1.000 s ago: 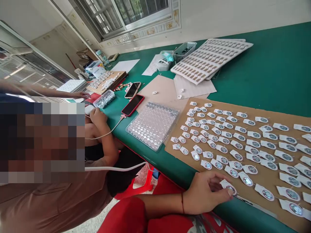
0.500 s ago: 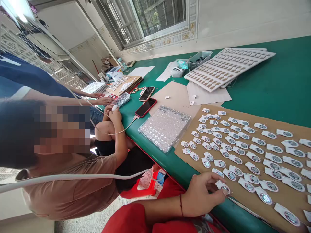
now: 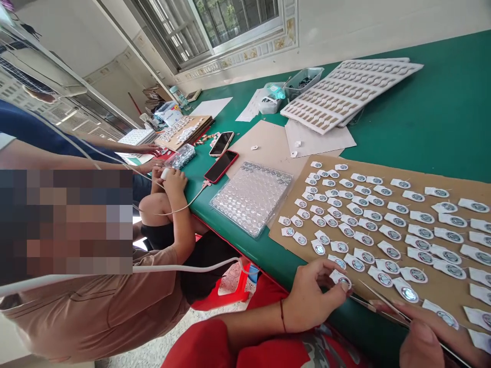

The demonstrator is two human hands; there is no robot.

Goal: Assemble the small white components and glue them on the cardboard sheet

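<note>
Between the thumb and fingers of my left hand (image 3: 312, 301) is a small white tag with a round metallic centre (image 3: 341, 280), held at the near edge of the brown cardboard sheet (image 3: 376, 167). Entering from the lower right, my right hand (image 3: 425, 337) grips a pair of metal tweezers (image 3: 383, 302). Their tips point toward the held tag and look apart from it. Many similar white tags (image 3: 389, 267) lie in rough rows across the cardboard. Left of the sheet sits a clear plastic blister tray (image 3: 245, 199), with silvery round pieces along its far side.
Two phones (image 3: 221, 166) lie on the green table (image 3: 441, 112), one with a white cable. White slotted trays (image 3: 345, 94) and small plastic tubs (image 3: 305, 82) stand behind. A seated person (image 3: 153, 301) is at my left, another person's arms (image 3: 126, 145) beyond.
My right hand has come into view from the lower right with the tweezers. My left hand still holds the tag. The view has shifted slightly.
</note>
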